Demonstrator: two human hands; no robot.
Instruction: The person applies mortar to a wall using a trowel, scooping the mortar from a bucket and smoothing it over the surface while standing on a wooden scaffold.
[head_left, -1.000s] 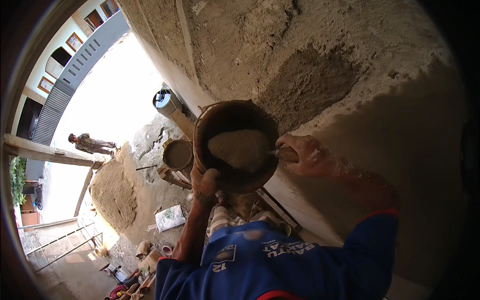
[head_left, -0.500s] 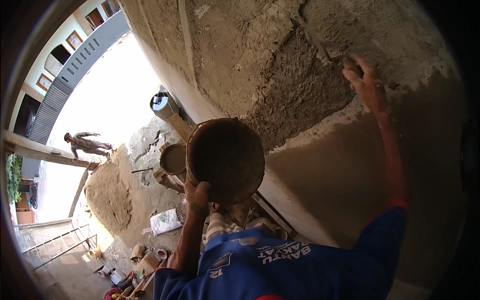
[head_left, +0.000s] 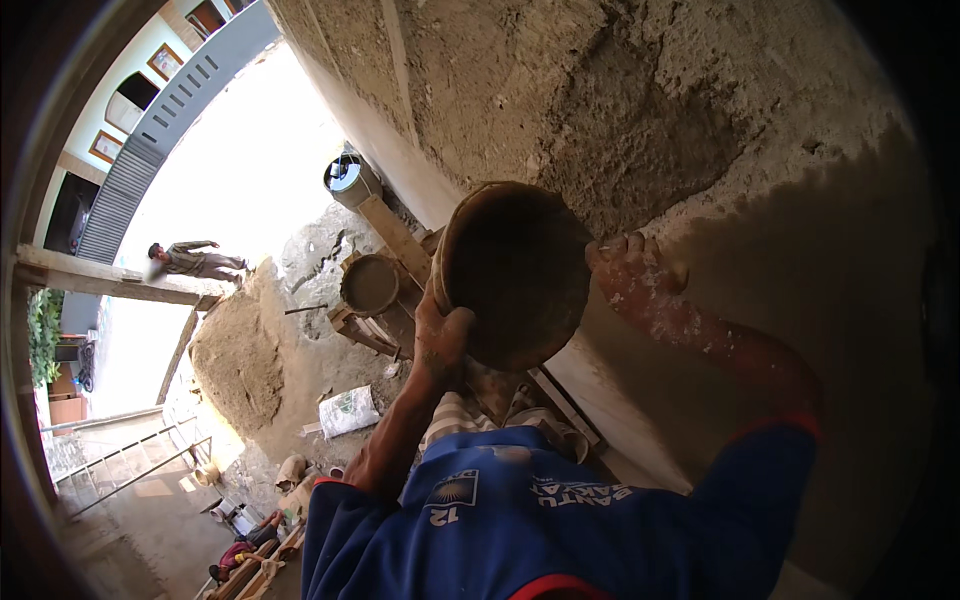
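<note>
My left hand [head_left: 442, 335] grips the near left rim of a dark round bucket [head_left: 455, 250], thumb over the edge. The bucket is tipped so its mouth faces me, and its inside is too dark to make out. At the bucket's right rim, my right hand [head_left: 635, 275] has its fingers curled closed, with pale mortar spots on hand and wrist. The trowel it held a moment ago is hidden now, apparently by the bucket and fingers. Beyond the bucket rises a wall with a rough, damp mortar patch [head_left: 650, 140]; a smoother, darker stretch [head_left: 800, 260] lies to its right.
Below on the left stand a second bucket [head_left: 370, 285] of grey mix, a drum [head_left: 347, 180] of water and a wooden plank [head_left: 395, 235]. Farther off are a sand heap [head_left: 240, 350], a white sack [head_left: 348, 412] and a walking person [head_left: 200, 262]. Another person [head_left: 240, 555] is low at lower left.
My right hand has come down from the wall to the bucket's right rim, and the trowel has gone out of sight. The bucket, in my left hand, has shifted up and right in view.
</note>
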